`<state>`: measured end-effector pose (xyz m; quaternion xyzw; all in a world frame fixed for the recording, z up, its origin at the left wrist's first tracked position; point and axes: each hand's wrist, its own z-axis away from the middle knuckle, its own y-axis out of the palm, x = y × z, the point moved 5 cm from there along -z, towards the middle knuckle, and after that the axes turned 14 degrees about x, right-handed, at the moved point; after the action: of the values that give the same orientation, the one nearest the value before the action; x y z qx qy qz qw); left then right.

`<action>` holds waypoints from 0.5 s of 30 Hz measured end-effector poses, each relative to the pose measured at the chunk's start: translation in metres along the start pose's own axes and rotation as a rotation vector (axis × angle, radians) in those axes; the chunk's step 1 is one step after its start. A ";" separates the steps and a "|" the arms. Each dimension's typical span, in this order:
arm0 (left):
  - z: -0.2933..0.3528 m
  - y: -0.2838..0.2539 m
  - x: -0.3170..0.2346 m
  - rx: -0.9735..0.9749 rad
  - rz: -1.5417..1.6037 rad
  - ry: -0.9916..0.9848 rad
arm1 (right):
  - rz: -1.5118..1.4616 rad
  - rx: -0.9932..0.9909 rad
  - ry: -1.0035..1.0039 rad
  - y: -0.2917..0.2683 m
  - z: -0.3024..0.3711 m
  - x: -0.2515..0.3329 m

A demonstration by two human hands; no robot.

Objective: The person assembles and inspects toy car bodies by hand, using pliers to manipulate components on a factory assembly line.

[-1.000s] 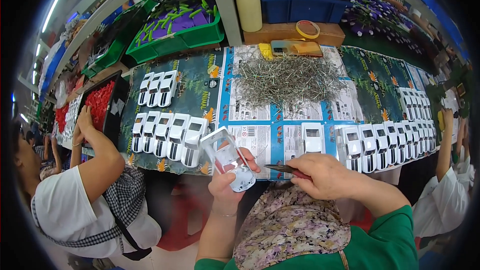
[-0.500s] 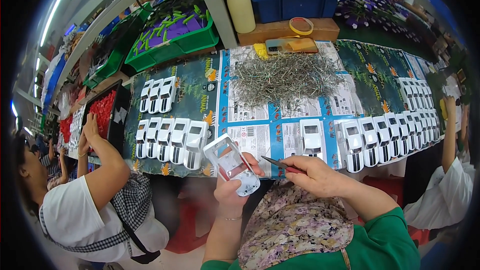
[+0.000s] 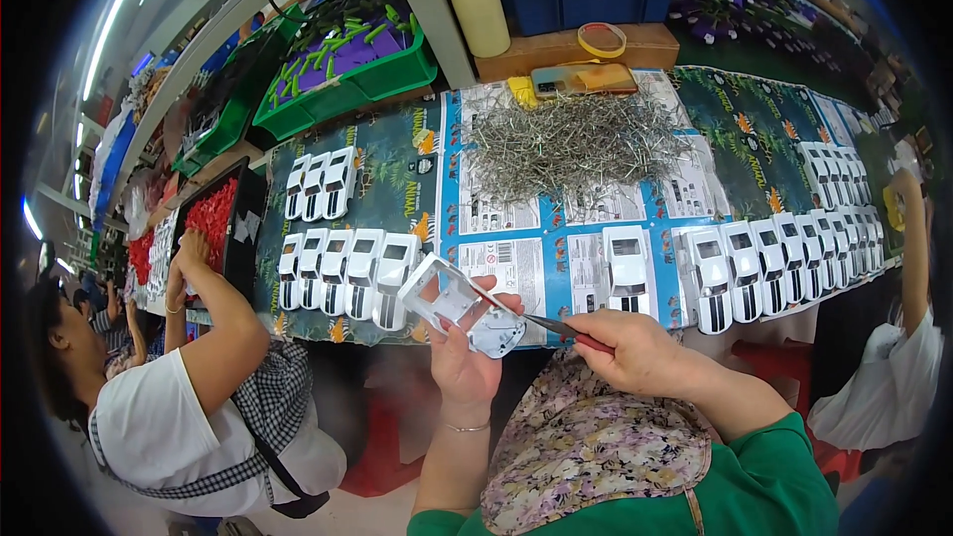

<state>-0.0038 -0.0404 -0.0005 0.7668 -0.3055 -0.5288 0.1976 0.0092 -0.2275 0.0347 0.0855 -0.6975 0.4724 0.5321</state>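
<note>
L hand (image 3: 465, 367), palm up, fingers curled round a white toy car shell (image 3: 459, 304): thumb on the near edge, fingertips at the far side. Shell is tilted, hollow inside facing up, prob. so the inner face can be seen & reached. R hand (image 3: 635, 352) is closed round the red handle of a dark, pointed hand tool (image 3: 556, 328), prob. pliers, aimed L so the tip meets or nearly meets the shell's R end.

Ahead of R hand: one white car body (image 3: 626, 273) by itself. Farther ahead, between both hands: tangled heap of thin metal pieces (image 3: 586, 154), prob. put there for either hand to reach. L of L hand: car bodies in two rows (image 3: 347, 273); R of R hand, more rows (image 3: 754, 273), set side by side, prob. to save space.

Hard to tell: whether tip touches shell; tool's handle end, hidden in R fist; shell's outer side, facing down; far-R cars, squeezed small at the rim. Co-worker's hand (image 3: 195, 250), far L, partly hides red pieces (image 3: 211, 221).
</note>
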 end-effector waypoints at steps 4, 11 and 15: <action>0.000 0.001 0.002 -0.021 0.020 0.032 | 0.073 -0.043 -0.049 0.004 -0.002 0.005; 0.000 0.002 -0.004 -0.036 -0.122 0.113 | 0.125 -0.025 -0.031 0.004 -0.003 0.009; 0.001 0.005 -0.002 -0.051 -0.168 0.131 | 0.117 -0.026 -0.035 0.005 -0.004 0.009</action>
<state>-0.0061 -0.0421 0.0039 0.8173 -0.2130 -0.4998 0.1917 0.0052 -0.2186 0.0392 0.0460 -0.7163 0.4921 0.4926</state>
